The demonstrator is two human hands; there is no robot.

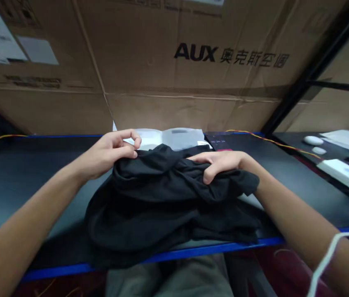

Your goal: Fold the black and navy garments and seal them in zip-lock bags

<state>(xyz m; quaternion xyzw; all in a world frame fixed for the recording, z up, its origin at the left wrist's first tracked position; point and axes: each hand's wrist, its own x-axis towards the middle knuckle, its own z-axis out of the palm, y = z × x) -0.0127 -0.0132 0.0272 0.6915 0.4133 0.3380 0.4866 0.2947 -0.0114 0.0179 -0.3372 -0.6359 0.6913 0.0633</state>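
Note:
A crumpled piece of black cloth (168, 198), which looks like a garment, lies bunched on the dark table and hangs a little over its blue front edge. At the cloth's upper left corner, my left hand (118, 146) pinches the fabric between thumb and fingers. My right hand (219, 163) grips the upper right part, its thumb on top and its fingers hidden among the folds. Just behind the cloth stands a translucent white plastic container or sheet (182, 138), partly covered by the fabric.
Large brown cardboard boxes (149, 74) form a wall behind the table (4, 173). A dark device with a small display (219, 140) sits behind my right hand. At right are a white mouse-like object (313, 140), a white box (347, 175) and a white cable (325, 258).

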